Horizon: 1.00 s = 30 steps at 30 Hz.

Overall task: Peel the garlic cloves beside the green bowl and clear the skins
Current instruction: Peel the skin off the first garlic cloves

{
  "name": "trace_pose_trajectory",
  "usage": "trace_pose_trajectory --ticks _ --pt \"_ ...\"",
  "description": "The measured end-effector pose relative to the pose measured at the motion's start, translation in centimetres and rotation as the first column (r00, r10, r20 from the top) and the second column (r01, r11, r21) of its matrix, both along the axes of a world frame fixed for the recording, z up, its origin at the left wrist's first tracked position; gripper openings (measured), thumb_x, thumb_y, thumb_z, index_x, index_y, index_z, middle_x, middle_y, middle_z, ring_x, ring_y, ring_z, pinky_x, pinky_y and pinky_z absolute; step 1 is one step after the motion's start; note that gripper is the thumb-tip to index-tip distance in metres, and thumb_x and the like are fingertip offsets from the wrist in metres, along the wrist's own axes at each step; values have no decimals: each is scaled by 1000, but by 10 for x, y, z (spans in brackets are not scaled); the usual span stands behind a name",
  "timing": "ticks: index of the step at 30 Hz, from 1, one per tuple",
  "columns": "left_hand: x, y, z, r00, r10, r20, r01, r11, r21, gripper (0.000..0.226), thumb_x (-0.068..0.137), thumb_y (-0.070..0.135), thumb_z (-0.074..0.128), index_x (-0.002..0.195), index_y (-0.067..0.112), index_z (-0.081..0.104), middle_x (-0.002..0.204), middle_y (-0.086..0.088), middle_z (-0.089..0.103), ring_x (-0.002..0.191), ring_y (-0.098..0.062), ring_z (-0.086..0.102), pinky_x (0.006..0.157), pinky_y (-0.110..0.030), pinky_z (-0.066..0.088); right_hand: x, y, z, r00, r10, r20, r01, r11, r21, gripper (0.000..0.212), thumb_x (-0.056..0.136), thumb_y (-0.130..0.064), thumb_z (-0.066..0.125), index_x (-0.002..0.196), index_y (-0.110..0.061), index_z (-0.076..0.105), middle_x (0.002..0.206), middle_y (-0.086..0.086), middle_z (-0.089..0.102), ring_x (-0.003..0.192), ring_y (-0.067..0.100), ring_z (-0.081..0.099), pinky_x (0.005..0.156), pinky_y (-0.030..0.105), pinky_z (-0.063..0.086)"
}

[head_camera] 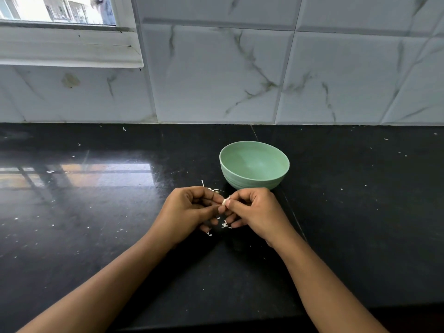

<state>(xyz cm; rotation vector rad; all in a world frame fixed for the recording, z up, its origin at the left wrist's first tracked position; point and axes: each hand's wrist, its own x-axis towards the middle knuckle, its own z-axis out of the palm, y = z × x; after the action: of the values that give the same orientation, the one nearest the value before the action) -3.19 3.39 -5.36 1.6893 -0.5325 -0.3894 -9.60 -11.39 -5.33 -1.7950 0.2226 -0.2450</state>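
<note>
A small pale garlic clove [226,202] is pinched between the fingertips of both hands, just above the black counter. My left hand [189,212] holds it from the left and my right hand [252,210] from the right, thumbs meeting on it. The green bowl [254,164] stands upright right behind my right hand, and it looks empty. Thin white garlic skins [211,188] lie on the counter behind my left hand. More skin bits [224,225] lie under my fingers. Most of the clove is hidden by my fingertips.
The black stone counter [96,212] carries many tiny white flecks. A marble-tiled wall [264,80] rises behind the bowl, with a window [60,10] at the upper left. The counter's front edge [336,311] runs below my forearms.
</note>
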Motion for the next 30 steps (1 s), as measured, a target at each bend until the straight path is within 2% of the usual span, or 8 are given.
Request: trace_pose_trajectory --ticks 2,4,11,16,21,25,30 --pt "-1 -1 0 999 24 35 -25 1000 7 12 78 5 74 76 16 71 60 -2 66 48 -9 60 43 -19 46 1 0 -1 1000 -17 9 17 999 28 16 86 -6 64 70 -9 68 70 16 69 54 14 61 50 23 51" --pt "-3 -2 0 998 39 43 -40 999 20 9 79 7 74 75 15 71 54 -1 64 43 -6 57 42 -17 44 1 1 -1 999 -38 16 38 999 32 19 84 -6 65 66 -12 66 61 9 64 51 12 59 48 23 49" --pt "-4 -1 -3 979 47 201 -62 996 69 4 77 15 76 78 19 74 55 1 67 48 -9 62 48 -22 49 -1 3 2 994 -97 42 101 986 -129 11 76 -10 68 66 -5 71 62 14 67 49 12 60 55 34 57" --pt "-6 -1 -5 949 34 314 -74 990 117 10 78 11 75 76 21 75 52 6 66 46 -4 61 50 -16 46 -1 2 1 989 -137 60 147 960 -237 12 71 -12 69 61 -6 66 51 8 60 45 12 56 52 39 55" --pt "-2 -2 -6 976 27 218 -48 995 90 13 80 9 72 74 20 73 62 -7 70 55 -23 69 50 -24 51 -1 2 0 993 -107 57 118 962 -246 15 72 -15 71 62 -6 64 55 10 56 49 9 51 49 35 53" --pt "-3 -3 -4 987 2 163 -12 998 59 8 78 9 75 77 16 73 63 -5 70 53 -15 67 46 -21 48 1 0 -4 991 -117 66 129 969 -210 13 72 -14 69 61 -7 64 53 6 56 48 9 49 46 31 49" --pt "-6 -2 -4 921 75 383 -114 990 80 19 70 11 82 76 25 71 66 12 69 47 -12 63 48 -23 51 2 1 -4 995 -81 58 87 990 -109 13 75 -8 64 62 -8 63 66 20 65 52 11 50 44 24 44"
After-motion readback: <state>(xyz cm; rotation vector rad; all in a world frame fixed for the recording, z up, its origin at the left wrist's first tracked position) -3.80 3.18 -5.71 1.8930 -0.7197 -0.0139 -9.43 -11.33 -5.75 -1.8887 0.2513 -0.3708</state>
